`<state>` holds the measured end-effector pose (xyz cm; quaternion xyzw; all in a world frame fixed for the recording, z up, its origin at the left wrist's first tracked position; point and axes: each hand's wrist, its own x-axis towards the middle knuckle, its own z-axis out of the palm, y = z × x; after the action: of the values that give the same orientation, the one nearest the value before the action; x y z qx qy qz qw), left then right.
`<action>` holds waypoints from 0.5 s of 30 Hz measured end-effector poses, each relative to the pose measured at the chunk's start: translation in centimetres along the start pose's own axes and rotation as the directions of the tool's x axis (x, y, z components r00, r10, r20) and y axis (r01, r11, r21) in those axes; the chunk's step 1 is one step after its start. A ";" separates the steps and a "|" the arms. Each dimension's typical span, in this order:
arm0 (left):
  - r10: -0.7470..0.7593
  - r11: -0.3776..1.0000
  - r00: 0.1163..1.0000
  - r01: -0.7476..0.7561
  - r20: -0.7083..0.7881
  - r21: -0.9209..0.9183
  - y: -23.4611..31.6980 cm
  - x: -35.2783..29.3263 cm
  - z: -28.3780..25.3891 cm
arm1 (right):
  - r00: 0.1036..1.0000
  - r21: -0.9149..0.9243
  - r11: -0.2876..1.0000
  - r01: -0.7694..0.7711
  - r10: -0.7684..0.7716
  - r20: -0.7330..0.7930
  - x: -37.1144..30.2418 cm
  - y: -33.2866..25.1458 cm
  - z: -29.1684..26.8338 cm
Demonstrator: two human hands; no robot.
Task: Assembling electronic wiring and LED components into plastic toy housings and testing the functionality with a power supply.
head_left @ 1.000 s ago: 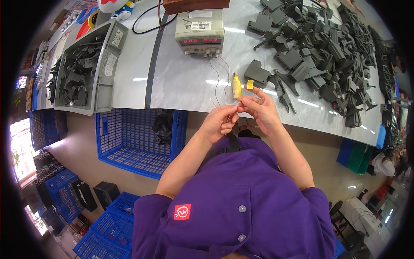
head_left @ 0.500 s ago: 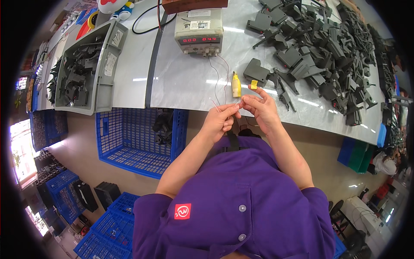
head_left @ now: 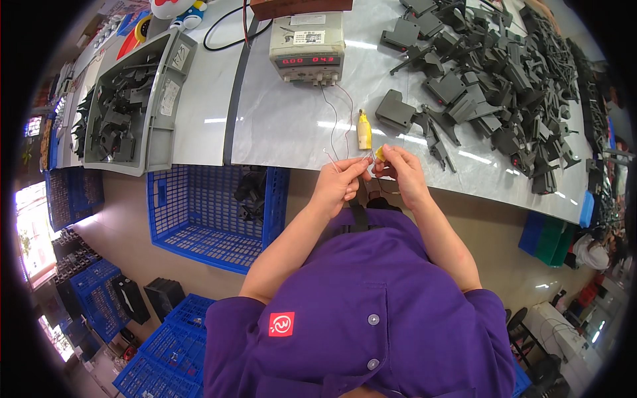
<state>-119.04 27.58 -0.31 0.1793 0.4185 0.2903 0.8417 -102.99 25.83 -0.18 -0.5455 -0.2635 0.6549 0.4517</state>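
Observation:
My left hand [head_left: 337, 186] pinches a thin wire [head_left: 332, 160], whose pale end sticks out past the thumb on the left. Close beside it, my right hand [head_left: 406, 174] holds a small piece of yellow tape [head_left: 380, 154] between thumb and fingers. The fingertips of both hands nearly meet at the table's front edge, around the wire. Just beyond them lies a yellow-and-cream cylinder [head_left: 364, 132] with a dark tip. Dark and red leads run from a power supply [head_left: 307, 46] with a red lit display toward my hands. Exactly how the wires join is too small to tell.
A large heap of black plastic parts [head_left: 491, 86] covers the table's right side, with one boxy black part [head_left: 395, 110] nearer my hands. At left stands a grey bin [head_left: 159, 113] of black parts. Below the table edge sits a blue crate [head_left: 206, 219].
My right hand has brought the yellow tape down from a raised fingertip to the wire beside my left fingers. The left hand has hardly moved.

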 end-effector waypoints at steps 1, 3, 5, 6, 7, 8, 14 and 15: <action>0.005 1.000 1.000 -0.005 0.001 0.005 0.0 0.1 0.0 | 1.000 -0.047 0.999 0.019 -0.018 0.022 0.1 0.2 0.0; 0.011 1.000 1.000 -0.011 0.003 0.009 0.1 0.1 0.0 | 0.997 -0.143 0.987 0.070 -0.066 0.030 0.4 0.8 -0.1; 0.024 1.000 1.000 -0.024 -0.001 0.020 0.1 0.2 0.0 | 0.992 -0.238 0.963 0.122 -0.116 0.041 0.4 1.1 0.0; 0.025 1.000 1.000 -0.025 -0.001 0.019 0.0 0.2 0.0 | 0.984 -0.308 0.934 0.179 -0.176 0.037 0.4 1.2 0.4; 0.029 0.999 1.000 -0.029 -0.011 0.026 0.0 0.2 -0.1 | 0.971 -0.376 0.897 0.232 -0.236 0.037 0.3 1.3 0.6; 0.033 0.999 0.999 -0.032 -0.021 0.033 0.0 0.3 -0.1 | 0.971 -0.376 0.897 0.232 -0.235 0.037 0.2 1.1 0.7; 0.057 0.997 0.997 -0.054 -0.043 0.058 -0.1 0.2 -0.3 | 0.958 -0.595 0.763 0.254 -0.282 0.048 -0.1 0.4 1.3; 0.057 0.997 0.997 -0.054 -0.042 0.058 -0.2 0.2 -0.2 | 0.960 -0.606 0.757 0.244 -0.277 0.040 -0.1 0.4 1.3</action>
<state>-119.03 27.63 -0.65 0.2082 0.4399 0.3055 0.8184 -104.31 25.78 -0.14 -0.6358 -0.5201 0.4527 0.3468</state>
